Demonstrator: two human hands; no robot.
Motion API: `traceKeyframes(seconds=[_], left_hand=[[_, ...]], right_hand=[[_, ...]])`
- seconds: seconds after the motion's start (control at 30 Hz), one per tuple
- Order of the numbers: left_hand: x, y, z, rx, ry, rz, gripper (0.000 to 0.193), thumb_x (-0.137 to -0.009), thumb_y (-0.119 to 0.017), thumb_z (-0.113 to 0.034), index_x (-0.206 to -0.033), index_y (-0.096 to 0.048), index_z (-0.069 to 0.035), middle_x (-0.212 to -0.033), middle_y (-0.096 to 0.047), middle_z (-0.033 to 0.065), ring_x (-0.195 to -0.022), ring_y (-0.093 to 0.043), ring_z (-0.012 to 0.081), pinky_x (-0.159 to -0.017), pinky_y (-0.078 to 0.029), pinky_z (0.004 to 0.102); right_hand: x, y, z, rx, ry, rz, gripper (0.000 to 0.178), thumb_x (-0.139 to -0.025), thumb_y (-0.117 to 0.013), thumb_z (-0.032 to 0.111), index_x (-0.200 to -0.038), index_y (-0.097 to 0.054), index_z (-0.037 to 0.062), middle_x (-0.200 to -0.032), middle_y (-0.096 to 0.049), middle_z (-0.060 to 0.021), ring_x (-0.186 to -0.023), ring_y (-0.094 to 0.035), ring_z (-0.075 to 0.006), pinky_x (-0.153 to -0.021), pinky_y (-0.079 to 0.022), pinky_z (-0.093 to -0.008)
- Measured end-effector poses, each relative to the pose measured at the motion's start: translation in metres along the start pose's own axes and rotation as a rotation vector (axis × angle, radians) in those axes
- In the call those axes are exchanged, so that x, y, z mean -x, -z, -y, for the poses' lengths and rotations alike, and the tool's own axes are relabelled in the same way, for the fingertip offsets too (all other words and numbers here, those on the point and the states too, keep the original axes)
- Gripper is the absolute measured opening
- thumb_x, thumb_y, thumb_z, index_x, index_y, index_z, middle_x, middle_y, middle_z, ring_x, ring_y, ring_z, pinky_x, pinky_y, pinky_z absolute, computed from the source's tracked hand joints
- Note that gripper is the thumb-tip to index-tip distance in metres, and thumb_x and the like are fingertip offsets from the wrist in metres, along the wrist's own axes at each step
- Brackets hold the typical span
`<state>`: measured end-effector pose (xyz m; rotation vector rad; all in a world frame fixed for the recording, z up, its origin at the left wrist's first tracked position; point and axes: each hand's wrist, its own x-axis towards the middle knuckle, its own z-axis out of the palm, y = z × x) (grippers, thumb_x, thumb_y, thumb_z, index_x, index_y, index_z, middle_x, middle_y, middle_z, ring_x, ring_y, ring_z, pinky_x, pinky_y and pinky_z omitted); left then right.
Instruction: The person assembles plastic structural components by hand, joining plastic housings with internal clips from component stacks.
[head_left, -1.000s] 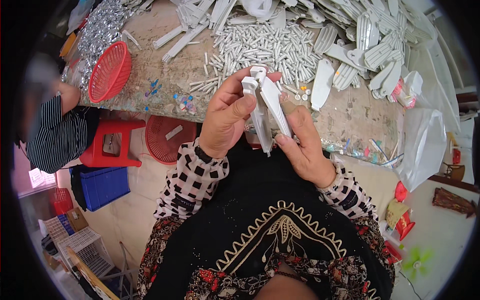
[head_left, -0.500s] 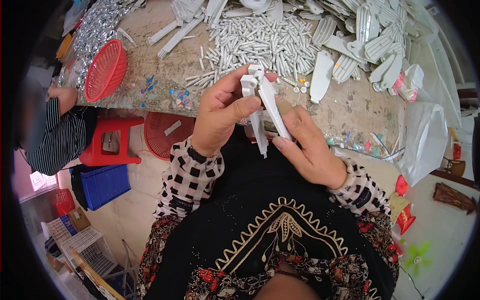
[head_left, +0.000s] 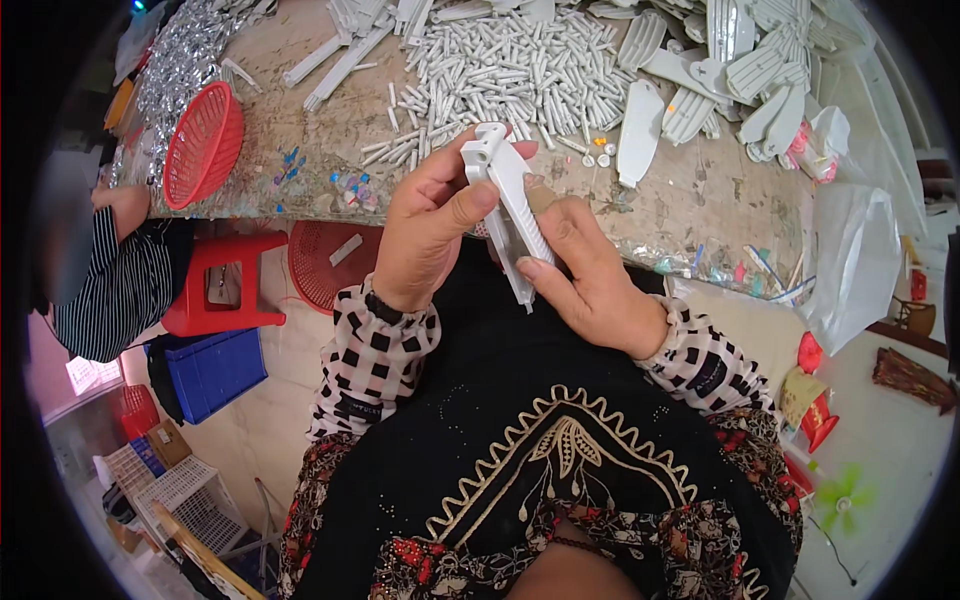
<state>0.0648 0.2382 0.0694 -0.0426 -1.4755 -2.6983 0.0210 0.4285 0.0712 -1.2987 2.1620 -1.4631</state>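
Above my lap, by the table's front edge, I hold two long white plastic pieces that meet at their upper ends. My left hand [head_left: 420, 225] is closed round the narrow piece [head_left: 479, 162], its thumb pressed on the side near the top. The ribbed piece [head_left: 513, 183] lies alongside, with my right hand [head_left: 597, 280] gripping its lower part between thumb and fingers. The two pieces lie close to each other, sloping down toward my lap. Whether they are fastened at the top I cannot tell.
A heap of short white rods [head_left: 520, 75] covers the table's middle. Ribbed white plastic parts [head_left: 735, 50] pile up at the back right. Silvery small pieces [head_left: 195, 65] and a red basket [head_left: 205, 145] are at left, near a seated person [head_left: 120, 265] and a red stool [head_left: 225, 280].
The ribbed piece has swung in against the narrow one, narrowing the gap between them. Both hands have shifted slightly left, and my right hand has come closer to the left.
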Motion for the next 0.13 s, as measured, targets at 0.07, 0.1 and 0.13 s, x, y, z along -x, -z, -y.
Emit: traceKeyframes(seconds=[0.07,0.1,0.13], left_hand=[[0.002,-0.002,0.004,0.01,0.003,-0.018,0.062,-0.091,-0.064,-0.02,-0.141,-0.035,0.003,-0.133,-0.054,0.0158,-0.114,-0.055,0.0174,-0.1,-0.041,0.0311],[0.002,-0.003,0.007,-0.014,0.013,-0.038,0.068,-0.092,-0.062,-0.026,-0.144,-0.028,0.001,-0.135,-0.05,0.0209,-0.118,-0.054,0.0254,-0.102,-0.041,0.0371],[0.001,-0.004,0.012,-0.04,0.02,-0.059,0.075,-0.093,-0.061,-0.033,-0.148,-0.021,-0.001,-0.137,-0.046,0.0259,-0.121,-0.052,0.0335,-0.104,-0.041,0.0431]], right_hand=[[0.001,-0.001,-0.001,0.033,-0.028,0.013,0.046,-0.089,-0.059,0.01,-0.131,-0.044,-0.0014,-0.1,-0.046,-0.0156,-0.088,-0.049,-0.0282,-0.08,-0.042,-0.0327],[0.002,-0.002,-0.001,0.066,-0.051,0.03,0.052,-0.09,-0.06,0.011,-0.137,-0.041,-0.0007,-0.101,-0.047,-0.0161,-0.089,-0.049,-0.0281,-0.082,-0.042,-0.0328],[0.001,-0.003,0.001,0.102,-0.071,0.033,0.06,-0.089,-0.063,0.015,-0.141,-0.037,0.0003,-0.104,-0.047,-0.0152,-0.092,-0.049,-0.0269,-0.085,-0.042,-0.0341]])
